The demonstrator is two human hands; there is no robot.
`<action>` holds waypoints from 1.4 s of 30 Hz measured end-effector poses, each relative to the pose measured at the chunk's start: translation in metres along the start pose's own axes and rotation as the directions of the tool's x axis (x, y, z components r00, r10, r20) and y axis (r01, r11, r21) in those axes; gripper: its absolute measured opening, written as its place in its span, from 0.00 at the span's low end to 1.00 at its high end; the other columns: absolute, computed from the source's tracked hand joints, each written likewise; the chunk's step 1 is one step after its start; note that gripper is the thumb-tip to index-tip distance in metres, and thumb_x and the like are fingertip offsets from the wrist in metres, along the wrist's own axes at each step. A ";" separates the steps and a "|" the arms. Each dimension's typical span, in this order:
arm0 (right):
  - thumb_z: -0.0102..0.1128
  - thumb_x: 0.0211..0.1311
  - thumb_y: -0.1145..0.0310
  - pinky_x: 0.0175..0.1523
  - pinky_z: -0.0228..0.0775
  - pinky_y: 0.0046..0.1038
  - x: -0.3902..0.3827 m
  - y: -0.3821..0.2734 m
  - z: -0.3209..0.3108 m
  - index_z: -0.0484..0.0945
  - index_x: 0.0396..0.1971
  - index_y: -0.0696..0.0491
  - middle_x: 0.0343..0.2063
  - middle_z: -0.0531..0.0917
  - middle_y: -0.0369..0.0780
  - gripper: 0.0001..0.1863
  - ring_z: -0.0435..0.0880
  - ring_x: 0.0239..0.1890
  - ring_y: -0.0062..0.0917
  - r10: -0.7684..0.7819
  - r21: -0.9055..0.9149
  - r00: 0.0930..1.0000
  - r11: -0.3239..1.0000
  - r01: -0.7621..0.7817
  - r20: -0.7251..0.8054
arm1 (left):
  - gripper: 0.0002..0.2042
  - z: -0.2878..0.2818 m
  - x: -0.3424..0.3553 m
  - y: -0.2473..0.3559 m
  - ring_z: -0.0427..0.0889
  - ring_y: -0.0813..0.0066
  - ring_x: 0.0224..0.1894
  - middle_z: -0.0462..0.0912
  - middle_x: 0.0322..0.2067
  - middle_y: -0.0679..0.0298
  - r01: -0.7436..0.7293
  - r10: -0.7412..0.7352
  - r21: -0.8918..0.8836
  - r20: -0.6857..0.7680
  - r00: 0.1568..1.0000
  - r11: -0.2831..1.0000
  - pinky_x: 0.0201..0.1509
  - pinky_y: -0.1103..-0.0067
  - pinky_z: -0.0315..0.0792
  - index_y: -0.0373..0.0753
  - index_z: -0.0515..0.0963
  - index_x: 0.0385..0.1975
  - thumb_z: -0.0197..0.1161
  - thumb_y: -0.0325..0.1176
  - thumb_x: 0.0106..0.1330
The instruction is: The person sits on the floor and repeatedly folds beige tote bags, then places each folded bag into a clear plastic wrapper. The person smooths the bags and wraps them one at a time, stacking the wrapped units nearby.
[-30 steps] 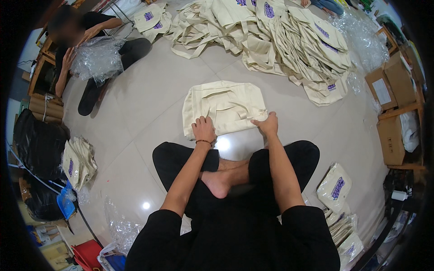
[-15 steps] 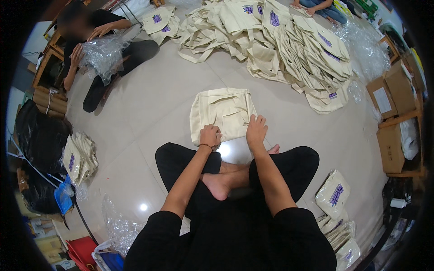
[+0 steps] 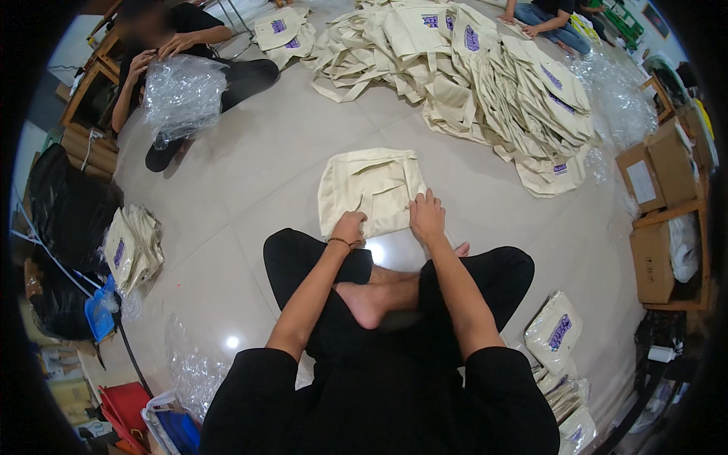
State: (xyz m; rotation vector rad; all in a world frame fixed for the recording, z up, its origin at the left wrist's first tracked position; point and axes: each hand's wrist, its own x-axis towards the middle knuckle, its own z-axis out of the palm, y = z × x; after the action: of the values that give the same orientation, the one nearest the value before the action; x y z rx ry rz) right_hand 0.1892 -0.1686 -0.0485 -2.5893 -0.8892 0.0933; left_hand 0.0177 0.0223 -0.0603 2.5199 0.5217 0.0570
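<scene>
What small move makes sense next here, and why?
Probably smoothing the cloth bag with the right hand: its top looks creased, that hand is at its right edge, and the left hand at the near edge could steady it.

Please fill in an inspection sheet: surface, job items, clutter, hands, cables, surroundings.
Surface: glossy pale-grey tiled floor.
Job items: rectangular cream fabric bag before the person.
Clutter: heaped cream fabric bags with purple print beyond it; crumpled transparent plastic film, lower left.
Hands: left hand at the bag's near edge; right hand at its near-right corner.
Cables: thin black line, lower left; cable or not unclear.
Surroundings: co-worker in black, upper left; brown cardboard boxes, right.
</scene>
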 end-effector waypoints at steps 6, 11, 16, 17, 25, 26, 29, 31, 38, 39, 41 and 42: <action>0.76 0.57 0.58 0.59 0.71 0.48 -0.002 -0.004 -0.006 0.73 0.50 0.54 0.55 0.77 0.53 0.27 0.75 0.59 0.50 0.239 0.249 0.971 0.940 -0.234 0.013 | 0.51 -0.035 -0.022 0.041 0.74 0.46 0.62 0.72 0.63 0.47 0.629 -0.532 0.242 -0.363 0.765 0.739 0.69 0.52 0.61 0.34 0.67 0.65 0.86 0.51 0.41; 0.83 0.46 0.60 0.60 0.71 0.47 0.000 -0.001 0.001 0.68 0.56 0.58 0.52 0.77 0.55 0.41 0.76 0.57 0.53 0.439 0.389 0.899 0.825 -0.410 0.016 | 0.53 -0.046 -0.012 0.024 0.80 0.49 0.61 0.78 0.57 0.42 0.792 -0.791 0.012 -0.060 0.609 0.610 0.65 0.58 0.73 0.33 0.63 0.65 0.86 0.54 0.43; 0.84 0.42 0.59 0.60 0.75 0.45 -0.001 0.015 0.002 0.67 0.60 0.61 0.51 0.82 0.57 0.47 0.82 0.55 0.52 0.461 0.414 0.875 0.775 -0.478 0.148 | 0.44 -0.046 -0.006 0.013 0.86 0.49 0.51 0.84 0.47 0.42 0.760 -0.762 -0.073 -0.123 0.636 0.646 0.57 0.61 0.81 0.30 0.68 0.55 0.85 0.51 0.46; 0.84 0.41 0.59 0.59 0.76 0.45 -0.002 0.016 0.001 0.66 0.61 0.61 0.50 0.83 0.57 0.48 0.83 0.55 0.51 0.477 0.397 0.853 0.756 -0.520 0.211 | 0.42 -0.046 -0.006 0.014 0.86 0.48 0.50 0.84 0.45 0.42 0.755 -0.765 -0.123 -0.138 0.629 0.644 0.56 0.61 0.82 0.30 0.68 0.53 0.85 0.50 0.46; 0.78 0.44 0.62 0.57 0.77 0.47 -0.010 -0.012 -0.014 0.65 0.56 0.58 0.48 0.84 0.56 0.41 0.83 0.54 0.54 0.541 0.343 0.809 0.733 -0.587 0.229 | 0.24 -0.018 0.008 0.022 0.86 0.46 0.40 0.83 0.37 0.47 0.491 -0.416 0.098 -0.406 0.814 0.866 0.47 0.56 0.79 0.34 0.71 0.44 0.74 0.39 0.53; 0.78 0.44 0.63 0.57 0.77 0.48 -0.011 -0.015 -0.014 0.65 0.56 0.57 0.48 0.84 0.56 0.40 0.83 0.54 0.54 0.531 0.336 0.817 0.745 -0.576 0.223 | 0.23 -0.013 0.010 0.020 0.85 0.47 0.39 0.83 0.37 0.48 0.443 -0.347 0.175 -0.404 0.847 0.879 0.46 0.55 0.78 0.35 0.72 0.44 0.72 0.39 0.54; 0.74 0.47 0.65 0.56 0.77 0.49 -0.011 -0.019 -0.012 0.62 0.57 0.57 0.47 0.84 0.56 0.38 0.84 0.52 0.55 0.516 0.322 0.835 0.771 -0.549 0.189 | 0.11 0.001 0.015 0.013 0.85 0.51 0.34 0.80 0.33 0.52 0.317 -0.171 0.288 -0.435 0.884 0.904 0.39 0.61 0.80 0.37 0.72 0.40 0.64 0.30 0.60; 0.72 0.48 0.66 0.55 0.77 0.49 -0.010 -0.018 -0.010 0.61 0.58 0.57 0.47 0.84 0.57 0.38 0.85 0.51 0.55 0.484 0.327 0.857 0.792 -0.516 0.178 | 0.08 0.007 0.017 0.010 0.85 0.54 0.34 0.79 0.32 0.55 0.296 -0.123 0.315 -0.471 0.874 0.902 0.38 0.64 0.80 0.38 0.72 0.39 0.62 0.28 0.62; 0.68 0.48 0.64 0.53 0.77 0.51 -0.006 -0.018 -0.015 0.59 0.56 0.59 0.43 0.84 0.60 0.37 0.85 0.47 0.58 0.395 0.227 0.881 0.862 -0.453 0.260 | 0.10 0.040 0.037 0.020 0.86 0.71 0.32 0.77 0.33 0.64 0.387 -0.205 0.534 -0.369 0.907 0.751 0.33 0.71 0.78 0.36 0.76 0.47 0.56 0.32 0.70; 0.68 0.48 0.65 0.53 0.77 0.51 -0.005 -0.019 -0.016 0.59 0.56 0.59 0.43 0.84 0.60 0.37 0.85 0.47 0.58 0.394 0.225 0.880 0.862 -0.454 0.265 | 0.14 0.044 0.041 0.021 0.86 0.71 0.34 0.77 0.33 0.65 0.388 -0.201 0.581 -0.361 0.911 0.715 0.34 0.72 0.78 0.33 0.75 0.52 0.55 0.32 0.71; 0.68 0.48 0.65 0.53 0.77 0.51 -0.003 -0.021 -0.017 0.59 0.56 0.59 0.42 0.84 0.60 0.37 0.85 0.47 0.58 0.393 0.204 0.875 0.867 -0.455 0.284 | 0.21 0.052 0.048 0.022 0.85 0.72 0.37 0.78 0.34 0.65 0.393 -0.267 0.646 -0.289 0.920 0.654 0.36 0.74 0.76 0.29 0.72 0.62 0.53 0.32 0.72; 0.67 0.47 0.65 0.53 0.77 0.51 -0.003 -0.021 -0.017 0.58 0.56 0.59 0.42 0.84 0.60 0.37 0.85 0.47 0.58 0.399 0.198 0.871 0.865 -0.461 0.286 | 0.23 0.054 0.050 0.023 0.86 0.69 0.39 0.79 0.36 0.62 0.316 -0.223 0.764 -0.228 0.948 0.563 0.38 0.71 0.77 0.26 0.69 0.64 0.53 0.32 0.72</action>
State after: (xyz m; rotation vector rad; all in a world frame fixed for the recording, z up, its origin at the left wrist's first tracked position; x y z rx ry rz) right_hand 0.1780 -0.1610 -0.0252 -2.5058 -0.3132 0.6157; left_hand 0.0803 -0.0047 -0.0970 3.2726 1.2044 -0.2135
